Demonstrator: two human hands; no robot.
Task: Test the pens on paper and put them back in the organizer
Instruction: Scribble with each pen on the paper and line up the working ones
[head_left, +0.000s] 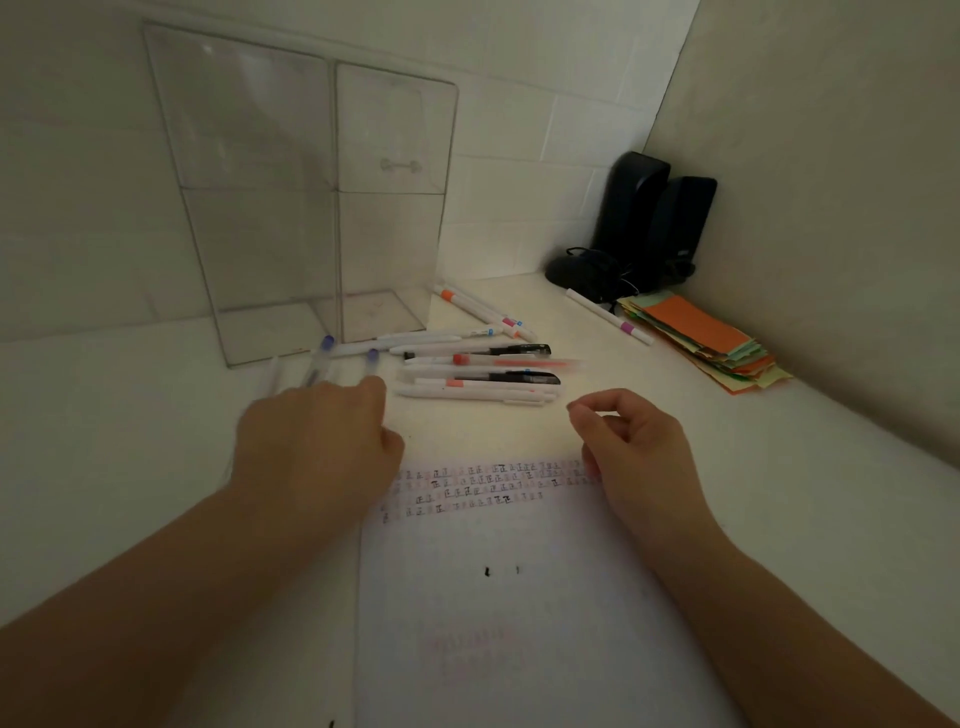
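1. Left hand (317, 436), centre-left of frame: palm down, fingers reaching forward onto a few pens with purple ends (326, 358) lying just in front of the organizer. Fingertips hidden behind the knuckles; cannot tell whether they grip a pen or only touch.
2. Right hand (631, 441), centre-right: fingers loosely curled, thumb and forefinger tips nearly meeting. Nothing visible between them. Heel of hand rests at the right edge of the paper.
3. Paper (519, 613), lower centre: white sheet, rows of small test marks across its top edge, two small dark marks mid-sheet, faint pink scribble lower down.
4. Organizer (311, 208), upper left: clear acrylic box, upright against the wall, compartments showing no pens inside.
5. Pen pile (478, 371), centre, between organizer and hands: white and black barrels lying roughly side by side, one red, blurred.
6. More white pens (483, 312) behind the pile; a single pen (608, 316) right of it.
7. Right of frame: stack of coloured slips (706, 343); two black speakers (654, 218) in the corner.
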